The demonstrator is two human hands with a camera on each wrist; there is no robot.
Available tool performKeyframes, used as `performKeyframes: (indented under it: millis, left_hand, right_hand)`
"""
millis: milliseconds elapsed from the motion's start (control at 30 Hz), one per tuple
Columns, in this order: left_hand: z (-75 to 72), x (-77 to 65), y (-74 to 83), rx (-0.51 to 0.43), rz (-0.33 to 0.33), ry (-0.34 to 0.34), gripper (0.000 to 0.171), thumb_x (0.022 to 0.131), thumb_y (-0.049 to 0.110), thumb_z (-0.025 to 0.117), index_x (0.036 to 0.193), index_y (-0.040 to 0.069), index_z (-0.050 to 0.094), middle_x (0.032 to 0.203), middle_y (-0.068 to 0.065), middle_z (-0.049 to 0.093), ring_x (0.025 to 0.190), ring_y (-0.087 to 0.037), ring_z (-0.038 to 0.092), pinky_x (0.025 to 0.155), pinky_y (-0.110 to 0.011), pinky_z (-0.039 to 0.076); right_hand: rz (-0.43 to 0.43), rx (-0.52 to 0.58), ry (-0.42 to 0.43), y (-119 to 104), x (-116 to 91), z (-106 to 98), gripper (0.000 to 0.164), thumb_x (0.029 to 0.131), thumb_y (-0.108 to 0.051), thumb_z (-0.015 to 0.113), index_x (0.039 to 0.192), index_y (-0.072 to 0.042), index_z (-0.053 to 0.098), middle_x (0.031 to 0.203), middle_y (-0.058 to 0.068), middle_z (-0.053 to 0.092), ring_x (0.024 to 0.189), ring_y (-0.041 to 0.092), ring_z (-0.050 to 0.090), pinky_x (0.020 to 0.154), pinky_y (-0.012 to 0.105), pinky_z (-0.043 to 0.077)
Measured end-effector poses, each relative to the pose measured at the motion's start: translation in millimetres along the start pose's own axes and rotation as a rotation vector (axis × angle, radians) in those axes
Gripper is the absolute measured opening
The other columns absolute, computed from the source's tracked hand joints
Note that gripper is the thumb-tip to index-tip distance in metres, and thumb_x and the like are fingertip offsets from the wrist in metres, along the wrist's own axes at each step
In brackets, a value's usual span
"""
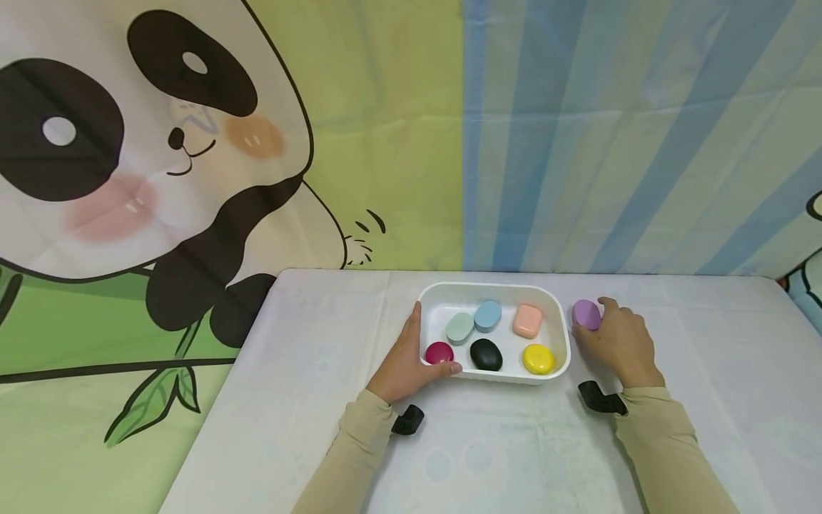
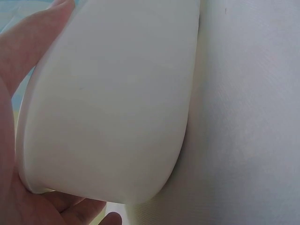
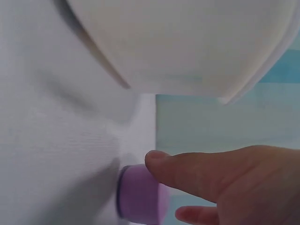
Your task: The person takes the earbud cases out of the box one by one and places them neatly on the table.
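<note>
My left hand (image 1: 411,360) grips the near left corner of a white tray (image 1: 559,343), thumb over the near rim and fingers along the left end. In the left wrist view the tray's side wall (image 2: 112,103) fills the middle. Just off the tray's right end, a purple round block (image 1: 585,314) stands on the table. My right hand (image 1: 619,343) holds it between thumb and forefinger. The right wrist view shows the thumb on the side of this purple block (image 3: 140,194), close to the tabletop.
Inside the tray lie smooth coloured pieces: mint (image 1: 459,328), blue (image 1: 487,315), peach (image 1: 528,321), crimson (image 1: 439,352), black (image 1: 486,355) and yellow (image 1: 538,359). A white cloth covers the table (image 1: 488,450). Behind its far edge hangs a panda-print curtain (image 1: 392,143).
</note>
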State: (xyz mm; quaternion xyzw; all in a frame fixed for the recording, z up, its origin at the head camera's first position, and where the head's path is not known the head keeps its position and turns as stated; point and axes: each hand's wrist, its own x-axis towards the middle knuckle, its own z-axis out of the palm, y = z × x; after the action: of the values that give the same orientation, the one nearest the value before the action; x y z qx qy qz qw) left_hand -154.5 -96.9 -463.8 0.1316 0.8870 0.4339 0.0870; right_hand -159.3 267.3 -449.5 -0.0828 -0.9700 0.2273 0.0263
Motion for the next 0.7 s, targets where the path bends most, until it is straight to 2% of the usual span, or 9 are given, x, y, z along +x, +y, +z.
performKeyframes:
  millis: [267, 700]
  left_hand:
    - [1.0, 0.9, -1.7, 0.007, 0.004, 0.002, 0.131, 0.074, 0.058, 0.083, 0.163, 0.016, -0.003, 0.168, 0.0, 0.011, 0.149, -0.022, 0.024, 0.119, -0.041, 0.026]
    - [1.7, 1.7, -4.0, 0.008, 0.01, 0.003, 0.131, 0.074, 0.058, 0.083, 0.163, 0.015, -0.004, 0.168, 0.001, 0.011, 0.149, -0.021, 0.024, 0.119, -0.041, 0.026]
  right_hand:
    - [0.003, 0.002, 0.036, -12.6, -4.3, -10.0, 0.074, 0.093, -0.031, 0.065, 0.142, 0.016, 0.037, 0.12, 0.046, 0.046, 0.107, 0.061, 0.044, 0.079, 0.07, 0.046]
    - [-0.054, 0.011, 0.142, -40.8, -19.2, -16.9, 0.062, 0.094, -0.025, 0.065, 0.139, 0.012, 0.045, 0.122, 0.043, 0.049, 0.108, 0.058, 0.044, 0.072, 0.068, 0.05]
